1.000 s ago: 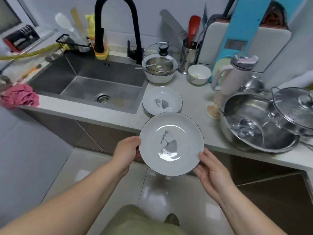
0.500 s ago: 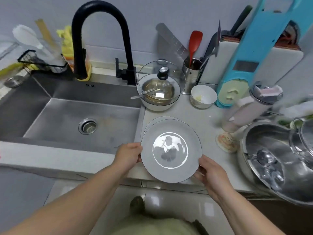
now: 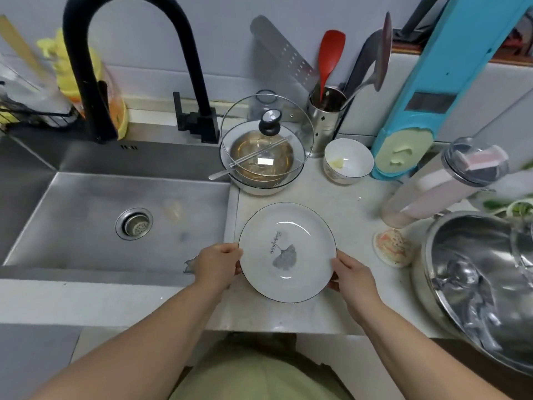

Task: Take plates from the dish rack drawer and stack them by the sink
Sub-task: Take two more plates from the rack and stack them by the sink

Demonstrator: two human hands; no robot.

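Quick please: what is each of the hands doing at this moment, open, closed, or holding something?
Left hand: grips the left rim of the plate.
Right hand: grips the plate's right rim.

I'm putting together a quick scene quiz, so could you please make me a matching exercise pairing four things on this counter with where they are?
Things:
1. plate
2. red spatula
3. small white bowl
4. glass lid

Places:
A. standing in the steel utensil holder
B. held at its rim between left hand and right hand
C. leaning over the bowl beside the sink
D. on the counter, in front of the blue stand

Pairs: 1-B, 2-A, 3-D, 4-C
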